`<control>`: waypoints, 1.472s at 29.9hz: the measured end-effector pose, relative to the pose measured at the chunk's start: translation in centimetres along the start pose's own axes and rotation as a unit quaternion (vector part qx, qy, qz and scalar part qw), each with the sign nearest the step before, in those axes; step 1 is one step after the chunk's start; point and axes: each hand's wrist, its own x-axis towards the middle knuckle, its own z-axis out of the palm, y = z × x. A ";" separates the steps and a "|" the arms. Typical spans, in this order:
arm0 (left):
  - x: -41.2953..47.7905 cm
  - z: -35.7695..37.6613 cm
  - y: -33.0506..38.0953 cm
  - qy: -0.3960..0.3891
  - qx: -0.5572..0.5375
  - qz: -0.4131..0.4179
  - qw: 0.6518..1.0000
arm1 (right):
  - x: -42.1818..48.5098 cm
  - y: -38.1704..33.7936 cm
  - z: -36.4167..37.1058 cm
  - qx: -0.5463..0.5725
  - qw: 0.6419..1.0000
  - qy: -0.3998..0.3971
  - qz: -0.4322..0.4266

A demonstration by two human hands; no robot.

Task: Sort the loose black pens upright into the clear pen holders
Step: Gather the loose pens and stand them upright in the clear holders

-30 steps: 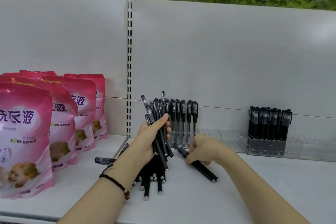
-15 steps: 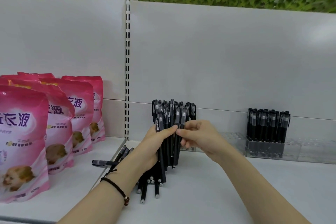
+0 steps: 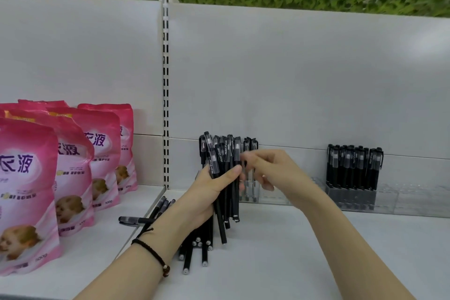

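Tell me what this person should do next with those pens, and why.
Probably draw one pen from the bundle of pens with the right hand and stand it in the clear pen holder behind. The left hand grips the bundle upright, the right hand's blurred fingers are at its tops, and the holder shows free slots.

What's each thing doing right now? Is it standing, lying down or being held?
Bundle of pens: upright, gripped by left hand.
Right hand: at the bundle's caps, blurred; grip unclear.
Loose pens: lying flat on shelf.
Right pen holder: holds upright pens.
Pink pouches: standing upright.
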 end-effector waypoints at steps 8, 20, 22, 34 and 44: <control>1.2 1.3 -1.6 0.001 0.187 0.014 0.982 | -0.2 -0.6 -0.8 0.013 0.997 0.070 -0.041; 0.6 1.6 -1.3 0.089 0.163 0.095 0.978 | 0.1 0.0 -0.6 -0.024 0.996 0.067 -0.049; 0.6 1.8 -1.4 0.081 0.181 0.095 0.976 | 0.1 0.2 -0.5 -0.037 0.996 0.067 -0.037; 0.7 1.9 -2.0 0.063 0.274 0.110 0.953 | 0.4 0.7 -1.2 -0.007 0.992 0.111 -0.060; 0.8 1.2 -2.1 0.034 0.231 0.079 0.969 | 0.6 1.0 -1.0 -0.029 0.996 0.074 -0.035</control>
